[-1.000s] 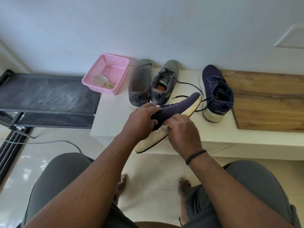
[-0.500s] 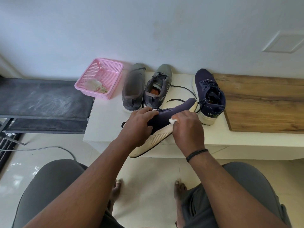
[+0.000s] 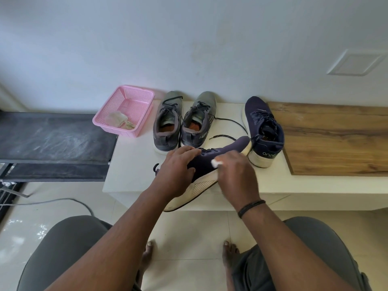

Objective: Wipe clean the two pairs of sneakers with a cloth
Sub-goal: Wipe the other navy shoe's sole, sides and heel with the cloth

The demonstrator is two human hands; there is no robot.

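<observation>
Heel of standing navy sneaker (image 3: 265, 131): pale lettering "one", then a character too unclear to read.

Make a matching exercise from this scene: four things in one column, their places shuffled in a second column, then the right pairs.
Things:
1. pink basket
2. grey sneakers
3. navy sneaker
4. white cloth

Places:
A. pinched in the right hand
B. side by side against the wall
C. held tilted by the left hand
D. at the white bench's left end

Pairs: 1-D, 2-B, 3-C, 4-A
</observation>
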